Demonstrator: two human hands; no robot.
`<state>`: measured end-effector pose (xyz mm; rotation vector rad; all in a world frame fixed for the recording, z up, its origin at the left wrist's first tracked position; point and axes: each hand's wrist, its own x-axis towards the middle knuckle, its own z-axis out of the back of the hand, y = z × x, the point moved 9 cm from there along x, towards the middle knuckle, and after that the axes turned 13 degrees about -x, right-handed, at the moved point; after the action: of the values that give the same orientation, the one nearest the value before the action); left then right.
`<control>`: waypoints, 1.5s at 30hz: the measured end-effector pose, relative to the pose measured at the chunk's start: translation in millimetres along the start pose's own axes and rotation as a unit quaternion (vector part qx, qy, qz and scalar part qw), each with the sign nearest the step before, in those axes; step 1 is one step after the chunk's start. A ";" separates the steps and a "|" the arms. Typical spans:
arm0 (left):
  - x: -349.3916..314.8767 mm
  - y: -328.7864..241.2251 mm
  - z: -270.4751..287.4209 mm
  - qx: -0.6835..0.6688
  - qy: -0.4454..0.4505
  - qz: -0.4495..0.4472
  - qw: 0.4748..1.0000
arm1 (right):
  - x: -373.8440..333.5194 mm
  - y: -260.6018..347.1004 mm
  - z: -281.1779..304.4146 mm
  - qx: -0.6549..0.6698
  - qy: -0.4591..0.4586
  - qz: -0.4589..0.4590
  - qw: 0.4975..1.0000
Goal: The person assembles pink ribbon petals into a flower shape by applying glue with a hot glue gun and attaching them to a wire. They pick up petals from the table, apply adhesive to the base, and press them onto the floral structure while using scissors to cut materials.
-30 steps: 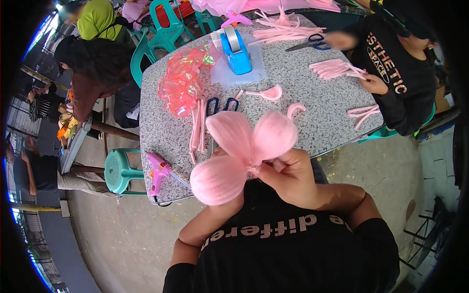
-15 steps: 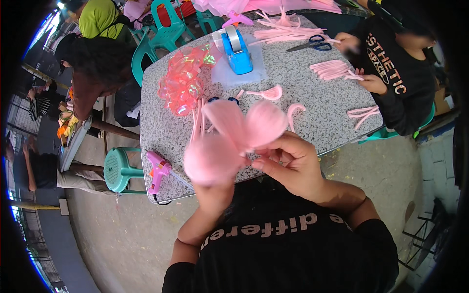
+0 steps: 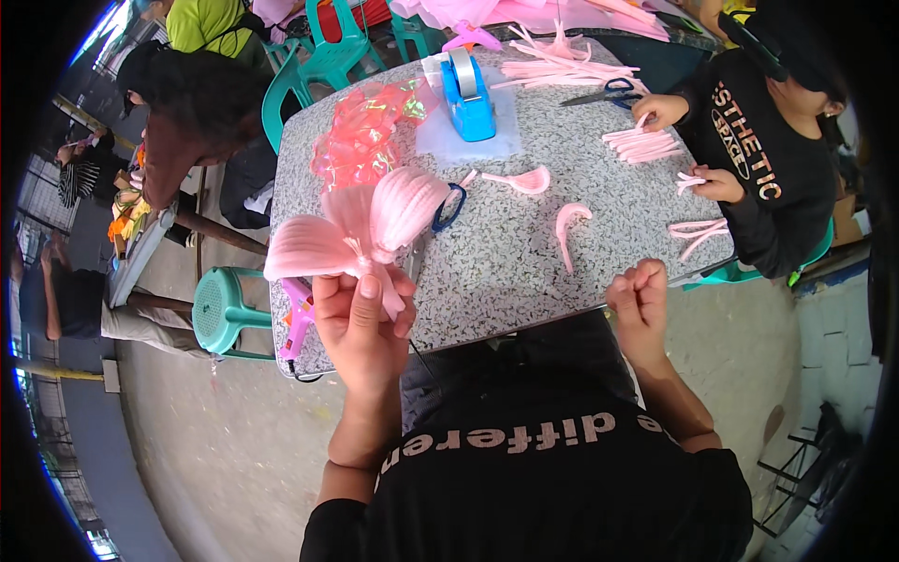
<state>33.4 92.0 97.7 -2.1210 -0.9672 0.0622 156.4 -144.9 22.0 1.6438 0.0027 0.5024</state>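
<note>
My left hand [image 3: 363, 323] is closed round the base of a pink flower [image 3: 316, 247] made of fuzzy pipe cleaners. Three broad, rounded petals spread from its twisted middle, and short ends stick out below. Over the table's front edge, apart from the flower, my right hand [image 3: 641, 304] has its fingers curled in; whether anything small is inside them is hidden. Closest to that hand lies a curved pink pipe-cleaner piece [image 3: 569, 229]. A loose pink petal [image 3: 529, 181] rests farther back. Beside the flower shows a dark blue scissor handle [image 3: 450, 208], partly covered.
On the speckled table [image 3: 496, 281] lie a pink glue gun [image 3: 299, 317], a blue tape dispenser [image 3: 468, 103], shiny pink wrap [image 3: 361, 140] and more scissors [image 3: 618, 92]. A co-worker [image 3: 749, 140] at the right handles pink pipe cleaners [image 3: 641, 145]. A green stool [image 3: 225, 309] stands left.
My left hand has carried the flower leftward and turned it, so its petals face up more clearly. My right hand has left the flower and drawn away to the right.
</note>
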 end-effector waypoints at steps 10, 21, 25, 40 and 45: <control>-3.2 14.8 -0.4 0.035 -0.034 0.008 0.999 | -1.4 26.1 -69.4 -0.175 0.278 0.062 0.942; -9.5 26.4 -22.5 -0.050 0.058 0.035 0.996 | 3.6 61.0 -130.8 -0.098 0.244 0.123 0.957; -8.2 30.3 -20.8 -0.006 0.028 0.033 0.999 | -7.3 90.3 -111.8 -0.195 0.161 0.359 0.898; 11.9 30.6 27.6 -0.097 -0.056 0.015 0.994 | 33.3 89.7 146.8 0.086 -0.166 0.219 0.957; 11.6 43.7 3.6 -0.114 -0.005 0.041 0.993 | 6.1 19.2 13.3 0.044 0.036 0.045 0.997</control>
<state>67.3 84.5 68.7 -2.3710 -0.9301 0.0021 160.7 -158.6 41.4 1.7162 0.0042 0.6378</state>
